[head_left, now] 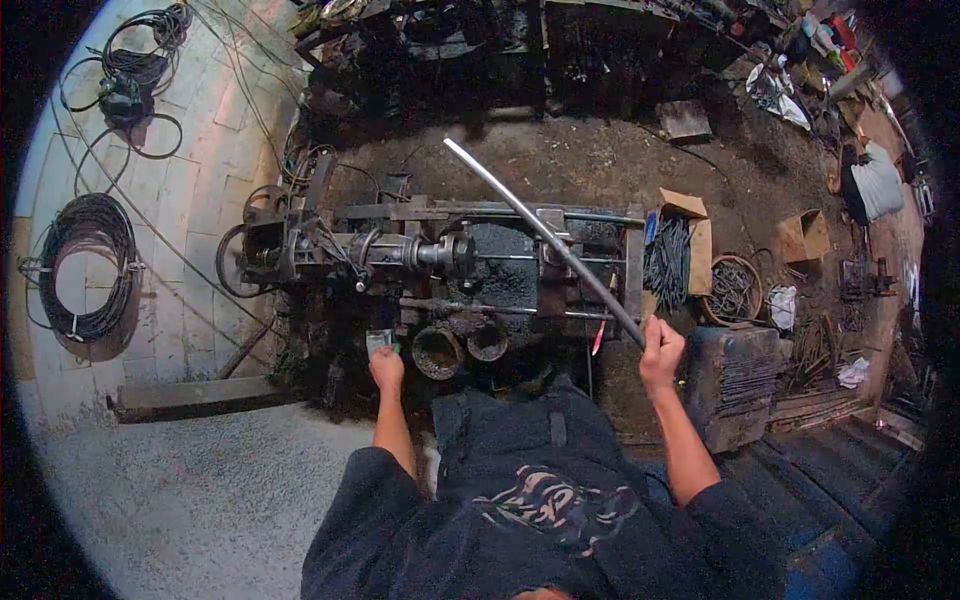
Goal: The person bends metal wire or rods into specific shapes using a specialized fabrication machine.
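My right hand (660,355) is closed round the lower end of a long metal rod (545,232). The rod slants up and to the left across the machine, its bright far end raised in the air. My left hand (385,368) is closed at a small pale, box-like piece (379,338) at the machine's near side, with a bit of green beside the fingers. What exactly those fingers grip is too small to tell. Before me stands a greasy lathe-like machine (420,250) with a round head and two long rails. Two round cups (437,353) with dark grit sit at its near edge.
An open carton of dark rods (670,262) stands right of the machine, near a round basket of metal pieces (733,290). A stack of dark bars (735,375) is beside my right forearm. Coiled wire (88,267) and a long beam (200,393) lie at left. A person (875,182) is at far right.
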Motion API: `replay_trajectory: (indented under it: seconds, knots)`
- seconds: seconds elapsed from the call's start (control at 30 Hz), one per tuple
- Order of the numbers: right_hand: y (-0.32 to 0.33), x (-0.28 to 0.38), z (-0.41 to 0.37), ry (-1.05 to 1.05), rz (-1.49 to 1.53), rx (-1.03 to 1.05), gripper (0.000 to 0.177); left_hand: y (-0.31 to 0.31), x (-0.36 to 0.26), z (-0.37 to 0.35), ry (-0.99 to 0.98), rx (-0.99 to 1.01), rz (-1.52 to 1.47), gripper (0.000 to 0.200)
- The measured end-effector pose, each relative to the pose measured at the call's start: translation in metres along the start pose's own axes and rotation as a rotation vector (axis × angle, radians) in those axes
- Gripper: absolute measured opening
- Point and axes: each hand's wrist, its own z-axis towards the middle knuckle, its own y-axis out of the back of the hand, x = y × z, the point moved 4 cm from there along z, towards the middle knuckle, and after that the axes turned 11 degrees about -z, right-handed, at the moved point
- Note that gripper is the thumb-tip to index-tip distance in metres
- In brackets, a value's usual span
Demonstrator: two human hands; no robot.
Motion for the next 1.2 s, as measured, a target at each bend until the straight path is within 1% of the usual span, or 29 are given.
replay_trajectory:
  seconds: [0.03, 0.07, 0.1, 0.13, 0.17, 0.2, 0.23, 0.27, 0.3, 0.4, 0.47, 0.53, 0.63, 0.7, 0.77, 0.8, 0.87, 0.9, 0.97, 1.03, 1.1, 1.2]
  knots:
    - [0.0, 0.001, -0.001, -0.006, 0.0, 0.016, 0.04, -0.003, 0.005, 0.004, 0.002, 0.002, 0.001, 0.034]
    - [0.001, 0.0, -0.005, -0.011, -0.004, 0.02, 0.04, -0.004, 0.01, 0.004, -0.039, -0.007, 0.005, 0.033]
    - [0.0, 0.001, -0.006, 0.016, -0.031, 0.034, 0.039, -0.004, 0.009, 0.003, -0.082, -0.018, 0.004, 0.033]
    - [-0.002, 0.003, -0.005, 0.047, -0.054, 0.046, 0.039, -0.005, 0.007, 0.004, -0.083, -0.02, 0.002, 0.033]
    - [-0.003, 0.006, -0.005, 0.085, -0.049, 0.023, 0.039, -0.006, 0.007, 0.005, -0.057, 0.0, -0.005, 0.032]
    - [-0.003, 0.007, -0.007, 0.082, -0.049, 0.026, 0.039, -0.002, 0.006, 0.002, -0.03, 0.023, -0.008, 0.032]
    - [-0.002, 0.006, -0.008, 0.034, -0.02, 0.04, 0.038, 0.001, 0.003, 0.0, -0.031, 0.025, -0.006, 0.032]
    - [-0.002, 0.005, -0.004, -0.008, 0.009, 0.05, 0.039, 0.002, 0.0, 0.0, 0.038, 0.033, -0.009, 0.032]
    - [-0.003, 0.003, 0.0, -0.007, 0.006, 0.046, 0.039, 0.0, -0.001, 0.0, 0.109, 0.043, -0.011, 0.031]
    - [0.0, -0.012, 0.0, 0.016, 0.004, -0.025, 0.039, -0.004, 0.01, 0.005, 0.115, 0.042, -0.083, 0.033]
    - [0.0, -0.014, 0.001, 0.038, -0.073, -0.002, 0.039, -0.011, 0.023, 0.013, 0.095, 0.045, -0.086, 0.034]
    - [0.0, -0.012, 0.0, 0.028, -0.042, 0.006, 0.039, -0.007, 0.018, 0.008, 0.081, 0.041, -0.086, 0.035]
    - [-0.004, -0.008, 0.0, 0.007, 0.013, 0.02, 0.039, 0.003, -0.004, -0.003, 0.115, 0.06, -0.01, 0.036]
    - [-0.003, -0.008, 0.0, -0.003, 0.034, 0.018, 0.04, 0.005, -0.018, -0.008, 0.037, 0.054, 0.052, 0.036]
    - [-0.002, -0.007, -0.002, 0.033, -0.023, 0.052, 0.033, 0.003, -0.013, -0.006, 0.038, 0.059, 0.037, 0.036]
    - [-0.002, -0.006, -0.002, 0.033, -0.022, 0.053, 0.033, 0.001, -0.009, -0.005, 0.038, 0.064, 0.021, 0.036]
    - [-0.003, -0.003, -0.001, 0.047, 0.005, -0.006, 0.04, -0.004, 0.006, 0.003, 0.016, 0.056, 0.001, 0.036]
    - [-0.003, -0.003, 0.0, 0.049, 0.004, -0.005, 0.04, -0.003, 0.005, 0.002, -0.003, 0.048, -0.02, 0.036]
    - [-0.003, -0.01, -0.001, 0.003, 0.011, 0.04, 0.041, -0.003, 0.006, -0.002, 0.021, 0.033, -0.015, 0.036]
    - [-0.006, -0.012, 0.001, 0.015, 0.013, 0.028, 0.041, 0.0, -0.006, -0.005, 0.042, 0.015, -0.012, 0.036]
    - [-0.004, -0.014, -0.003, 0.018, 0.013, 0.017, 0.041, 0.004, -0.012, -0.012, 0.039, 0.007, -0.091, 0.035]
    - [-0.003, -0.009, 0.0, 0.045, -0.002, 0.003, 0.041, 0.0, -0.006, -0.008, 0.041, -0.007, -0.068, 0.035]
